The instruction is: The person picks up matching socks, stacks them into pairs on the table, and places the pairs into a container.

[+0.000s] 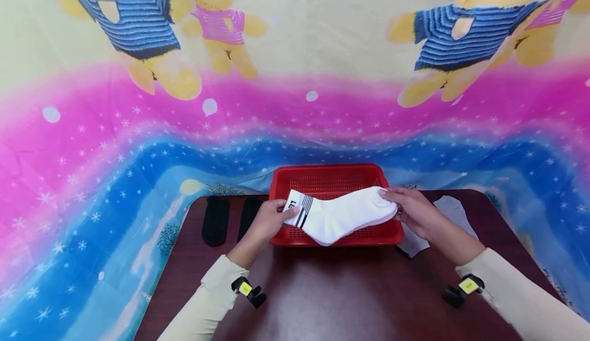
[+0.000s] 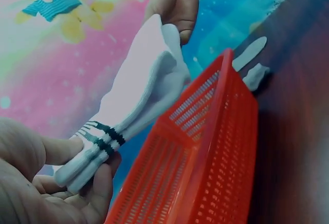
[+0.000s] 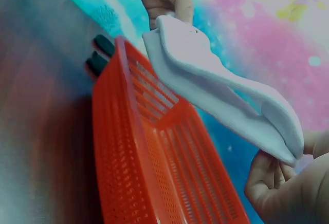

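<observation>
A pair of white socks [image 1: 343,214], laid one on the other, is stretched between my two hands above a red basket [image 1: 332,240]. My left hand [image 1: 269,219] pinches the cuff end, where dark stripes and lettering show. At the toe end, my right hand [image 1: 415,209] grips the fabric between thumb and fingers. In the left wrist view the two layers of the socks [image 2: 133,88] lie together with their cuffs side by side. The right wrist view shows the layers of the socks [image 3: 216,80] slightly parted along their length.
Dark socks [image 1: 215,220] lie on the brown table [image 1: 322,290] left of the basket. To the right, a grey sock [image 1: 454,213] and another grey piece [image 1: 413,242] lie partly behind my right arm. A printed cloth [image 1: 304,110] hangs behind the table.
</observation>
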Demonstrator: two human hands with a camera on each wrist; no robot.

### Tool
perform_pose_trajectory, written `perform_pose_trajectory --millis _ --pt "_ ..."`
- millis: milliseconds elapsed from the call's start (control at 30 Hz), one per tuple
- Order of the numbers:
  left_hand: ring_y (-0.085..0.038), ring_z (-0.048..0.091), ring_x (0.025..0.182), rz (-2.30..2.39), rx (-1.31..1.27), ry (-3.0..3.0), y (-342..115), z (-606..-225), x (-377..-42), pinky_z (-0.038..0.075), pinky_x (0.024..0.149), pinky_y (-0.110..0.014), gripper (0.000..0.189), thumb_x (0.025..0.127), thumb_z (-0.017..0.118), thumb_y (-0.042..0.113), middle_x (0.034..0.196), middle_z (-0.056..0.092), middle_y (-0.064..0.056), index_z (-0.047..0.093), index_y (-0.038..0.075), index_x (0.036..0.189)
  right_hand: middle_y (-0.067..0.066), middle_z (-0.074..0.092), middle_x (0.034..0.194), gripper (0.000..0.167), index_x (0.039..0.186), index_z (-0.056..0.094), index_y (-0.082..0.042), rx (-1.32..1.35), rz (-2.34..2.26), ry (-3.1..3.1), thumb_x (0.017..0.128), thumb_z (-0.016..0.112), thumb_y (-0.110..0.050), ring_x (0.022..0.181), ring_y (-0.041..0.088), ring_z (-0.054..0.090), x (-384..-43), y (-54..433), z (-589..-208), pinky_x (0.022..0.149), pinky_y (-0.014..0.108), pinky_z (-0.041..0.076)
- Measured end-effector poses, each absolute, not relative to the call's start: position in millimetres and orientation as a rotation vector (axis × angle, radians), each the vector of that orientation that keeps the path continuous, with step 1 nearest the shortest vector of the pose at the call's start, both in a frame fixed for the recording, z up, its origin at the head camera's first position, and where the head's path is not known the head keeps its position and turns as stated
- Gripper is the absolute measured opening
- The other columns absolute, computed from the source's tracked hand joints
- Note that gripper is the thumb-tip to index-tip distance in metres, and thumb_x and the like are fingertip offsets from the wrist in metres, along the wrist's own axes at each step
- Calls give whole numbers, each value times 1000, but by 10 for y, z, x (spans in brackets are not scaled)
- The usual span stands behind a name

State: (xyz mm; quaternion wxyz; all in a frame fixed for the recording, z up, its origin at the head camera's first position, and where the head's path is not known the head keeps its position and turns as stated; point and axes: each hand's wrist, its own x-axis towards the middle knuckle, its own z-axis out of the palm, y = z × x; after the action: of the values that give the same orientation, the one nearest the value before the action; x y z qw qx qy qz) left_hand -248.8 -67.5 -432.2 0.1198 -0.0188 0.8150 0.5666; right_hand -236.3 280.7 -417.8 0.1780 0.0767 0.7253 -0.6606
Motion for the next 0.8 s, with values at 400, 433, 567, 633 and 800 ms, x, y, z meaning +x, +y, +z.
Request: perform_pose_trajectory --millis 400,433,567,633,800 --pt "-26 71 101 1687 -211 2316 -615 -4368 -2889 59 92 -41 37 98 62 8 123 70 -20 63 -5 132 -5 60 115 73 157 34 -2 295 -1872 2113 101 63 -40 92 3 67 -2811 2664 -4314 88 24 56" --pt "-27 72 103 1698 -216 2314 -610 -4392 -2917 59 93 -43 37 98 62 8 124 69 -21 63 -5 132 -5 61 113 72 156 36 -2 296 -1863 2131 101 62 -40 91 3 67 -2837 2655 -4329 88 24 56" --pt "-31 72 103 1726 -226 2334 -577 -4508 -3010 60 91 -43 36 97 65 6 124 69 -24 62 -8 131 -6 64 105 66 152 42 0 304 -1822 2197 101 63 -36 86 4 66 -2944 2631 -4401 83 25 55" --pt "-30 72 101 1725 -245 2350 -557 -4571 -3044 61 88 -42 36 97 65 4 123 68 -25 62 -9 130 -7 65 101 64 151 44 2 303 -1815 2204 101 64 -33 84 4 66 -2992 2613 -4435 82 25 55" --pt "-27 72 94 1664 -294 2432 -502 -4698 -3114 63 78 -35 33 95 63 2 119 70 -25 66 -10 126 -10 66 92 58 147 48 5 312 -1812 2207 101 65 -26 80 4 65 -3092 2548 -4511 78 24 55"
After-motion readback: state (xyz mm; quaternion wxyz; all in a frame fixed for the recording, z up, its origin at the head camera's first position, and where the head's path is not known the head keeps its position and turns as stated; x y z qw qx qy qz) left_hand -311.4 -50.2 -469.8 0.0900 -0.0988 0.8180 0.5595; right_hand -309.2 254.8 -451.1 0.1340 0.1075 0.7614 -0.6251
